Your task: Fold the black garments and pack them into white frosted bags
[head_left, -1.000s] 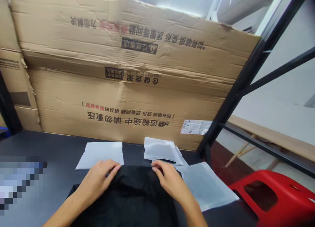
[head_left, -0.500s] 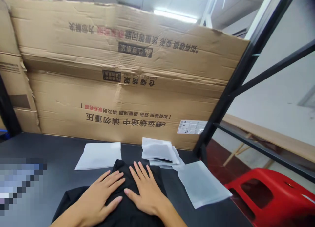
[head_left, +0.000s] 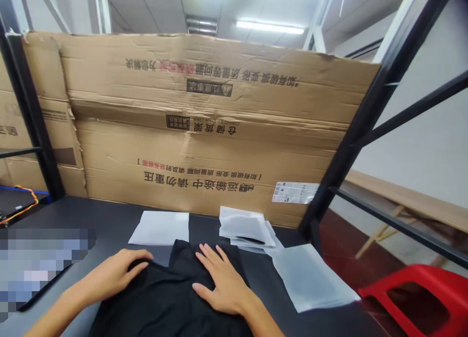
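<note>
A black cloth (head_left: pixel 175 298) lies loosely folded at the front of the dark tabletop, its lower part cut off by the frame; what garment or fabric piece it is I cannot tell. At its left edge my left hand (head_left: pixel 119 273) is closed, pinching a bit of the cloth between thumb and fingers. My right hand (head_left: pixel 221 283) rests flat on the cloth's right part, fingers stretched out and thumb apart. Just beyond the cloth sits a white flat packet (head_left: pixel 161 228).
A stack of white packets (head_left: pixel 243 225) and a translucent packet pile (head_left: pixel 312 276) lie on the dark table (head_left: pixel 109 208). Cardboard (head_left: pixel 204 147) stands behind, between black posts. A blurred-out object (head_left: pixel 40 264) is at left, a red chair (head_left: pixel 420 298) at right.
My left hand has moved left off the middle of the cloth and taken its left edge, spreading the fabric that way. My right hand stays flat. The view has shifted slightly.
</note>
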Demonstrator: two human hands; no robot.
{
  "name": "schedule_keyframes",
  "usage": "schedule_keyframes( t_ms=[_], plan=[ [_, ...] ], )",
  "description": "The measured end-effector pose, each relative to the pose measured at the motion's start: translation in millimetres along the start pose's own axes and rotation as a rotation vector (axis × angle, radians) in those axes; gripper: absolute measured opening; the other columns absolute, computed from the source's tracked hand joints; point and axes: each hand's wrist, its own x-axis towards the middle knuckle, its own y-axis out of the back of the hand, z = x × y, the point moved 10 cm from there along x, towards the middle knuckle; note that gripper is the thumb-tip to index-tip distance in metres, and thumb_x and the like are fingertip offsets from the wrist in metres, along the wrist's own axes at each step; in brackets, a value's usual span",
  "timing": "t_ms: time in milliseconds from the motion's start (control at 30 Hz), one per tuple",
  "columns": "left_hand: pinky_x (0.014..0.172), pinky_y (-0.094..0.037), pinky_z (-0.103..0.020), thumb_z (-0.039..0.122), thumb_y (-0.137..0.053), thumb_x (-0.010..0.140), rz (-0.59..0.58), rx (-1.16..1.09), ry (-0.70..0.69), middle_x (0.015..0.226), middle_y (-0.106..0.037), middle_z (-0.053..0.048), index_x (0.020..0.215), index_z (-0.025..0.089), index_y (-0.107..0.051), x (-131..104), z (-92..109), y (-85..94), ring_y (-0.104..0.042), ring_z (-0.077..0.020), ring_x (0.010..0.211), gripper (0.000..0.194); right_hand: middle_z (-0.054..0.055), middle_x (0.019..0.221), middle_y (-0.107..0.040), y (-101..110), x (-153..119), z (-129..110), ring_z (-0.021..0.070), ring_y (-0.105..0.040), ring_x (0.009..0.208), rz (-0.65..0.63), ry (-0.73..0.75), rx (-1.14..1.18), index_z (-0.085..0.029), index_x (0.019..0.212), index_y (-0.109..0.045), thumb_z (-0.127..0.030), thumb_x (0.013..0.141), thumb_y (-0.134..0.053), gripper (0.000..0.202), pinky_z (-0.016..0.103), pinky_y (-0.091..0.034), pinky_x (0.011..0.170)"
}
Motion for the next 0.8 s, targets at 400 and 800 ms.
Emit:
schedule_keyframes(
  t_ms=[400,800],
  plan=[
    [0.092,-0.053,-0.036,0.041,-0.05,0.096,0.147,-0.183,-0.055,0.139,-0.055,-0.009,0.146,0.029,-0.039,47,64,-16.4,-0.066,-0.021,0.098,0.053,0.007,0.15,-0.047,47,-13,73,0.0278,-0.045,0.132,0.372,-0.222,-0.009,-0.024,0.147,-0.042,-0.042,0.098,-0.039,0.053,0.047,-0.033,0.113],
    [0.095,-0.045,-0.036,0.0,-0.049,0.075,-0.079,-0.152,-0.192,0.101,-0.063,-0.003,0.098,0.024,-0.065,83,99,-37.9,-0.056,-0.022,0.103,0.037,0.003,0.109,-0.068,82,-28,55,0.0285,-0.048,0.115,0.376,-0.21,-0.108,-0.029,0.098,-0.069,-0.029,0.093,-0.051,0.018,0.05,-0.032,0.104]
  ],
)
